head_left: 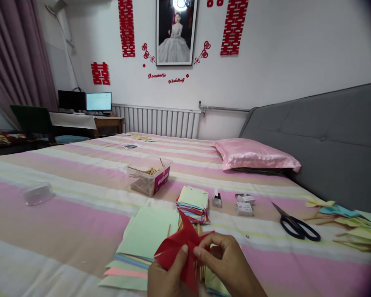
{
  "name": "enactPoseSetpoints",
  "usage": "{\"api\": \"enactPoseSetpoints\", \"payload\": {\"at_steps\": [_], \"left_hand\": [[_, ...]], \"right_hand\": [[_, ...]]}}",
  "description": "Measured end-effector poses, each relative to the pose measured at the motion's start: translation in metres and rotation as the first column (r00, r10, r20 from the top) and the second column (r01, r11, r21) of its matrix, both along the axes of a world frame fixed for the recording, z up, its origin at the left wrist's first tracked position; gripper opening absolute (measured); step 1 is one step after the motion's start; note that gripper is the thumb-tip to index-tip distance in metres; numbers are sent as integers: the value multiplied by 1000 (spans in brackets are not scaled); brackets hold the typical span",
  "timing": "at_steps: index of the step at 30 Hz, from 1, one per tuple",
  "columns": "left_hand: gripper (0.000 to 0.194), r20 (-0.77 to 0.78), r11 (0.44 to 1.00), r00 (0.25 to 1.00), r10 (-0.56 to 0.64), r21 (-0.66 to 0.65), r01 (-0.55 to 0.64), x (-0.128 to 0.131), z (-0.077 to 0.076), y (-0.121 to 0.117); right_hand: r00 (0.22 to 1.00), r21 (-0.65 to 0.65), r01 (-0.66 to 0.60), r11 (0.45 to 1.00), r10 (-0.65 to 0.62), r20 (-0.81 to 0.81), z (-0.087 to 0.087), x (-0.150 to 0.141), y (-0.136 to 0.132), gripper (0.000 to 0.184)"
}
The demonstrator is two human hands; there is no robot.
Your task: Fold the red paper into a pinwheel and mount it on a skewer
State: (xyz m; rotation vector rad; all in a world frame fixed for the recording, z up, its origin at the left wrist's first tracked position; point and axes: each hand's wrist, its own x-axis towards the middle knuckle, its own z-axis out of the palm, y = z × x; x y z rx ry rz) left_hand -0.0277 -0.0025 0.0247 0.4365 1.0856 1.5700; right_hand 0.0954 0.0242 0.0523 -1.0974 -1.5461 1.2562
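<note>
Pinwheel [185,236] of red paper is pinched between thumbs and fingers of left hand [167,275] and right hand [227,256], near pale green sheets [150,229]; folded points are best held lightly, curves left uncrushed.

Between the hands [194,258], the folded paper piece [185,237] is solid red. Beyond them, the flat bedspread [89,173] is striped pink, beige, white and pale yellow. The square paper stack [153,231] left of them is topped pale green, with blue and salmon edges.
</note>
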Motion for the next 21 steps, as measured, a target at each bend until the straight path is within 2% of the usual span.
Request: {"api": "enactPoseSetpoints", "payload": {"at_steps": [10, 13, 18, 21], "left_hand": [[30, -182, 1000, 983, -14, -25, 9, 2, 13, -5], [27, -227, 1000, 974, 19, 1, -20, 6, 15, -6], [23, -192, 990, 971, 143, 37, -138, 14, 20, -7], [25, -232, 992, 964, 130, 29, -127, 15, 21, -6]], "right_hand": [[993, 39, 68, 997, -71, 94, 1, 1, 0, 20], [990, 43, 73, 996, -78, 119, 2, 1, 1, 21], [981, 105, 118, 987, -133, 141, 0, 3, 2, 23], [987, 116, 103, 988, -116, 108, -2, 5, 3, 24]]}}
